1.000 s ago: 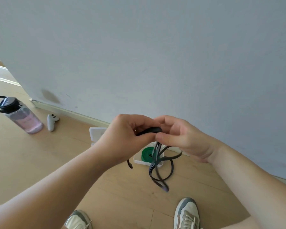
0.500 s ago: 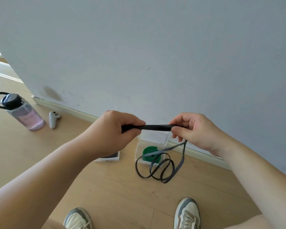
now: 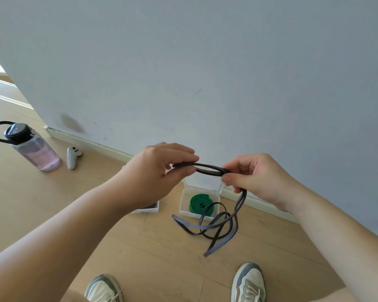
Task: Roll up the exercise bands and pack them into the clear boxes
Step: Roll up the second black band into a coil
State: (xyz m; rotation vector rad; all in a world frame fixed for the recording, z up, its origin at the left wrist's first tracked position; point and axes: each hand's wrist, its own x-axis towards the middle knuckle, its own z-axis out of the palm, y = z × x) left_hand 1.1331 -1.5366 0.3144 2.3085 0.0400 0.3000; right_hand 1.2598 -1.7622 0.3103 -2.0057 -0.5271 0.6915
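My left hand [image 3: 159,171] and right hand [image 3: 252,175] pinch the dark band [image 3: 207,168] held flat between them; its tail hangs down, maybe touching the floor.

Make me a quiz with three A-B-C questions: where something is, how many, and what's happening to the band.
1. Where is the green band? A in the clear box; B on a table; C on a shelf.
2. How many shoes show? A one; B two; C four.
3. The dark band is: A fully rolled; B pinched by both hands; C boxed.
Answers: 1 A, its coil lies inside the box. 2 B, both sit at the bottom edge. 3 B, left hand and right hand each pinch it, loops dangling.
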